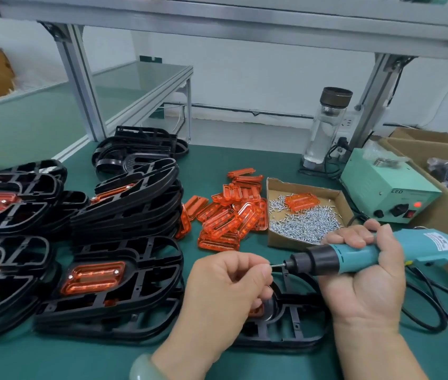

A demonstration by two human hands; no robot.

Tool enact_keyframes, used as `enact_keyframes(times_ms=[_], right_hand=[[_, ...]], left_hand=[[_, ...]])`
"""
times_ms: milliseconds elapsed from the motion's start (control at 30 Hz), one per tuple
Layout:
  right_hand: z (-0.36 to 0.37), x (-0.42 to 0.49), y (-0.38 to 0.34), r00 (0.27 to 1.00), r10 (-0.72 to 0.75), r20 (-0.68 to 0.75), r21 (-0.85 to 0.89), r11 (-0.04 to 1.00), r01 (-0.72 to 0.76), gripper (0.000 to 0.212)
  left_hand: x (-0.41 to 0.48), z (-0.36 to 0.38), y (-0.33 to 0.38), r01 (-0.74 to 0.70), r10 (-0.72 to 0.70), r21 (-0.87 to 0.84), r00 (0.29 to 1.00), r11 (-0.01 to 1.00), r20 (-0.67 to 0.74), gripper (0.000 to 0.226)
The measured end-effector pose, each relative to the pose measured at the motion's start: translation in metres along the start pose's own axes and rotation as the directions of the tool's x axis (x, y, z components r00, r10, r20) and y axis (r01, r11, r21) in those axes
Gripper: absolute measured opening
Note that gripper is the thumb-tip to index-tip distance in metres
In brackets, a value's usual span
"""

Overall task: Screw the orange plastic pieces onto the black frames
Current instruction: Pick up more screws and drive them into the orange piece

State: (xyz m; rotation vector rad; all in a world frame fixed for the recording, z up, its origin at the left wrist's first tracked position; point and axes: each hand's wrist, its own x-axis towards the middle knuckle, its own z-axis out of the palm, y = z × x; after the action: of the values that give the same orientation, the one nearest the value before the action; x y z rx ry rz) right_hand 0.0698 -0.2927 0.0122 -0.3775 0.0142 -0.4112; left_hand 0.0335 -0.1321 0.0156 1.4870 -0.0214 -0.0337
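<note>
My right hand [365,272] grips a teal electric screwdriver [368,253], held level with its bit pointing left. My left hand [228,286] pinches a small screw [275,266] at the bit's tip. Under both hands lies a black frame [285,325] on the green mat, with a bit of an orange piece [255,311] showing beneath my left fingers. Loose orange plastic pieces [225,215] are heaped at mid-table. Stacks of black frames [124,272] with orange pieces fitted fill the left side.
A cardboard tray of silver screws [307,223], with one orange piece in it, sits behind my right hand. A green power box [387,187] and a glass bottle [324,133] stand at back right. Cardboard boxes [436,149] line the right edge. The black cable [431,303] trails right.
</note>
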Motion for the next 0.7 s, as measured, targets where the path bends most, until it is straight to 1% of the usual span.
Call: enact_keyframes(times_ms=[233,300,367,433,533,633,700], right_hand=[[0.004,-0.002,0.003,1.000,-0.016,0.000,-0.041,0.999,0.016,0.009],[0.007,-0.003,0.002,1.000,-0.005,0.018,-0.033,0.999,0.005,0.020],[0.011,-0.004,-0.001,0.999,0.006,0.046,-0.028,1.000,-0.004,0.038],[0.014,-0.006,-0.004,0.998,0.001,0.067,-0.046,0.999,0.002,0.048],[0.018,-0.010,-0.006,0.998,-0.010,0.055,-0.061,0.998,0.013,0.055],[0.020,-0.016,-0.007,1.000,-0.018,0.001,-0.042,0.999,0.018,0.061],[0.023,-0.022,-0.005,0.999,-0.015,-0.032,-0.047,0.999,0.013,0.054]], left_hand=[[-0.001,-0.004,0.003,-0.014,0.012,0.103,1.000,0.995,0.027,0.014],[-0.002,-0.004,0.006,-0.005,0.002,0.093,1.000,0.996,0.030,0.015],[-0.003,-0.004,0.009,0.004,-0.006,0.080,1.000,0.997,0.030,0.015],[-0.005,-0.004,0.011,0.002,-0.005,0.078,0.999,0.997,0.035,0.017],[-0.009,-0.007,0.013,-0.019,0.014,0.091,0.999,0.996,0.048,0.023],[-0.011,-0.009,0.014,-0.046,0.039,0.117,0.997,0.992,0.062,0.026],[-0.013,-0.010,0.014,-0.070,0.060,0.131,0.995,0.989,0.084,0.026]])
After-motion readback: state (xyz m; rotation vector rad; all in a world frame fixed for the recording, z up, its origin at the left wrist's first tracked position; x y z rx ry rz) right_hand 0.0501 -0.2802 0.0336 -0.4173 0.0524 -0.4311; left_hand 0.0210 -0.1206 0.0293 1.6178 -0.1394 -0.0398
